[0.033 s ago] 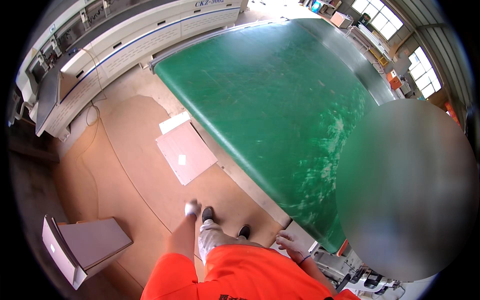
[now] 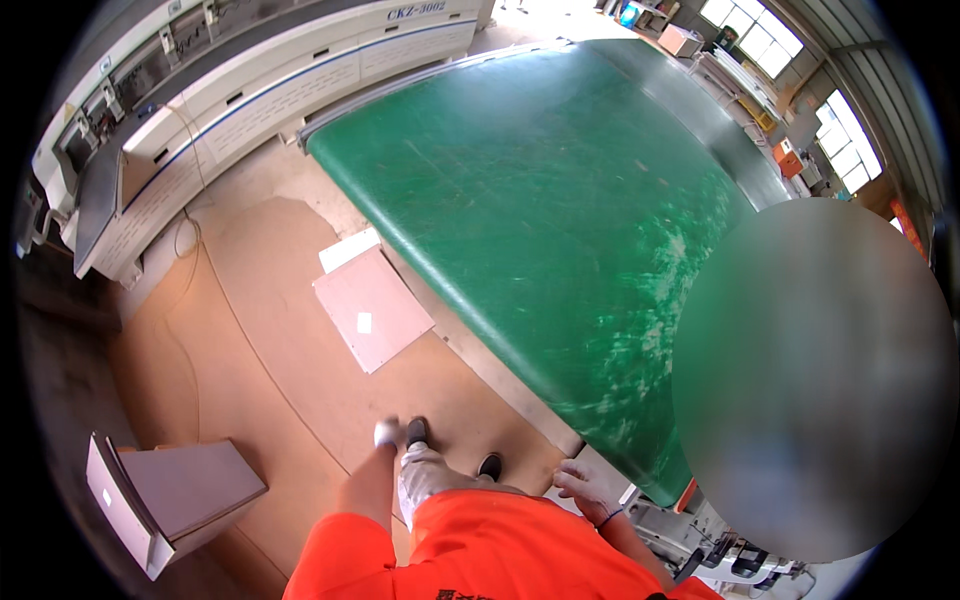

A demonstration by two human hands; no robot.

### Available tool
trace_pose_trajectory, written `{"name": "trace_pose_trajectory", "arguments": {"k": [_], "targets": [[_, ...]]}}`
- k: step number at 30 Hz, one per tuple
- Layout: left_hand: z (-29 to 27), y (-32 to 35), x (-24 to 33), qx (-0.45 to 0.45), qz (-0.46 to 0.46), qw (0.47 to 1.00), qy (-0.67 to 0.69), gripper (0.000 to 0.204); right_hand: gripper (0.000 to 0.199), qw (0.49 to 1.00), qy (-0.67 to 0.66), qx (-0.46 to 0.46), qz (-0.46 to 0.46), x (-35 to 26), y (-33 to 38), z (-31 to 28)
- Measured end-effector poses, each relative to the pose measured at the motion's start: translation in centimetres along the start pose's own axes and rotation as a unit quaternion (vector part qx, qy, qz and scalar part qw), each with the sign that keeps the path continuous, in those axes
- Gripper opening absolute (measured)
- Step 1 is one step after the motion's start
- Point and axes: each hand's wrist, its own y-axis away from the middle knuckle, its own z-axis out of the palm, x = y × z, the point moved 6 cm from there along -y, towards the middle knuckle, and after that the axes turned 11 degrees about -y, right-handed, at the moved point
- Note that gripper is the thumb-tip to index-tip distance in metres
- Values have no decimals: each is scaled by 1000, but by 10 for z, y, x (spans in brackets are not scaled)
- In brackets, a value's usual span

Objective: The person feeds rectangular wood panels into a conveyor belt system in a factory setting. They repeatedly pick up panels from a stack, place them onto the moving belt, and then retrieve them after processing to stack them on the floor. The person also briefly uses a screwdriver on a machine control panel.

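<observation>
My left hand (image 2: 386, 432), in a white glove, hangs low beside my left shoe, over the brown floor covering. It is smeared by motion, so its fingers do not show clearly. My right hand (image 2: 584, 482), also in a whitish glove, is near the close end of the wide green conveyor belt (image 2: 520, 200). Its fingers are loosely bent and apart, with nothing visible in them. Ahead of my feet, a pink panel (image 2: 385, 305) with a white label lies on the floor beside the belt, partly over a white piece (image 2: 349, 249).
A stack of pale panels (image 2: 190, 485) stands at the lower left. A long white machine (image 2: 290, 90) runs along the far left, with a cable (image 2: 188, 240) trailing onto the floor. Machine parts (image 2: 735, 560) sit at the lower right. A large blurred disc covers the right side.
My left hand has shifted slightly down, back toward my body. My right hand stays nearly in place, and the panels and belt have not moved.
</observation>
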Motion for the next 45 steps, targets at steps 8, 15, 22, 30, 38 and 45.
{"name": "trace_pose_trajectory", "arguments": {"k": [8,15,22,30,38,45], "targets": [[75,270,-55,-245,-106,963,-44,59,31,876,129,273,-376,15,90,-44],[-31,298,-56,147,-35,986,71,79,67,680,376,551,-303,118,184,-93],[-171,335,79,362,377,850,-69,103,77,678,317,612,-256,212,249,-64],[-126,337,125,309,385,852,-175,107,93,743,233,601,-178,270,252,-69],[-125,335,135,315,424,838,-134,102,90,743,242,600,-171,264,243,-74],[-121,335,137,310,428,839,-128,102,89,738,263,598,-166,259,238,-76]]}}
